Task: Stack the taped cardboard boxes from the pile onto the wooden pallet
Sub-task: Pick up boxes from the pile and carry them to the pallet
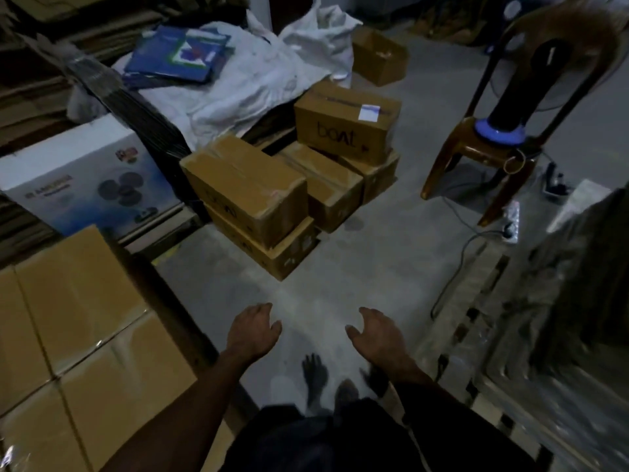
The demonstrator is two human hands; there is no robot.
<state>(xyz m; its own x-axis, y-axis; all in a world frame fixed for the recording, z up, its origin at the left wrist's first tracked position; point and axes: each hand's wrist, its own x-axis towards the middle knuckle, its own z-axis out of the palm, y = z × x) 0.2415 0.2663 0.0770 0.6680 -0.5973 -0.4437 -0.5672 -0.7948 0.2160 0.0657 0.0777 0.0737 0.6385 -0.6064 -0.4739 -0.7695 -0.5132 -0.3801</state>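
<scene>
Left hand (253,330), right hand (372,332), empty, grey floor (391,260), boxes (245,189)

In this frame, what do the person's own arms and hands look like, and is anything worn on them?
Both forearms are bare, with no sleeves in view. The left hand and right hand show no gloves, and no watch or rings can be made out in the dim, blurred picture.

A: What's visible of the person?

B: Two forearms, bare to the frame edge. No sleeves, no gloves. left hand (253,330) and right hand (376,332) both bare, no rings or watch that I can make out.

A: Clothing?

B: Dark garment (326,437) at the bottom edge, looks black, shorts or trousers, can't tell which. Feet (315,373) below it are blurred; footwear unclear.
</scene>
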